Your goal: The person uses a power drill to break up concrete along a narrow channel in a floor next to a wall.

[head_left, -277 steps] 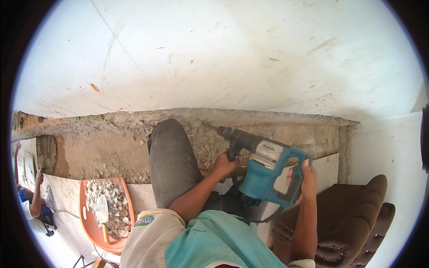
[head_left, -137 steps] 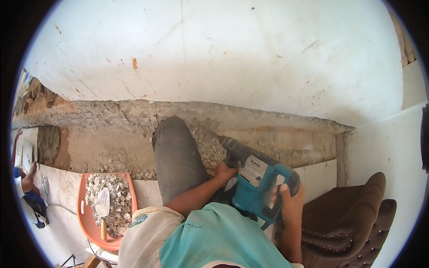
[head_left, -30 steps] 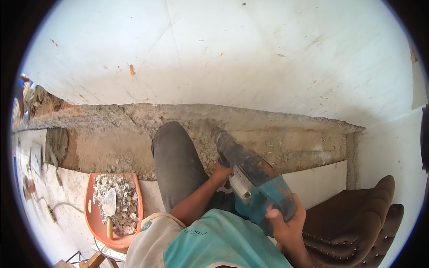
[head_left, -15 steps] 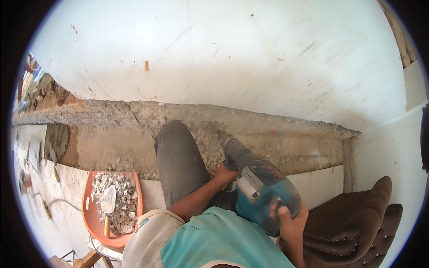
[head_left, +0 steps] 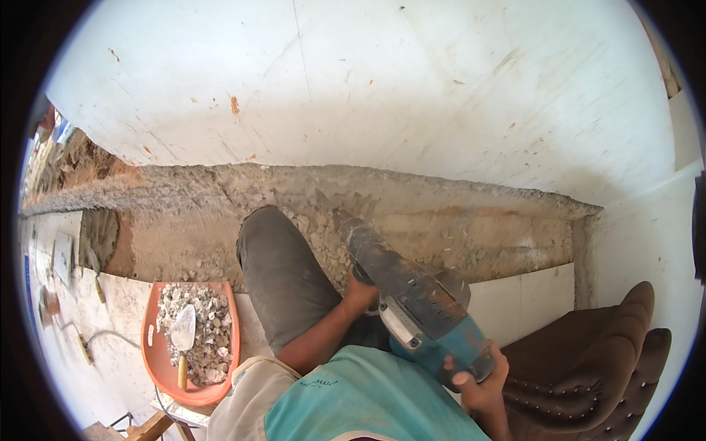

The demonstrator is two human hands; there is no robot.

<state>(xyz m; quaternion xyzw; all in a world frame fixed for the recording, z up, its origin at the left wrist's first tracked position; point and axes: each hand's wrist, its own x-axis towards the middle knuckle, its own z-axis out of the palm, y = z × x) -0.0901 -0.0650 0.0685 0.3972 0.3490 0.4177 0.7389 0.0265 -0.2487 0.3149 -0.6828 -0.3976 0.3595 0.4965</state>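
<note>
Teal rotary hammer [head_left: 413,295], dusty black barrel [head_left: 373,252] beyond left fingers [head_left: 359,293] wrapping side handle [head_left: 360,274]; right fingers [head_left: 501,361] curled round rear handle [head_left: 482,366].

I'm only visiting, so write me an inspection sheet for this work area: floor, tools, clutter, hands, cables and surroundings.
Surface: strip of bare dirt along the wall, edged by pale tiles.
Job's things: blue and black power drill, nose toward the wall's broken base; tip contact unclear.
Clutter: orange tub of rubble, with a trowel lying on top.
Hands: left hand grips the drill near its front; right hand holds its rear.
Cables: grey cord on the floor left of the tub; no drill cord seen.
Surroundings: brown sofa at the right.
</note>
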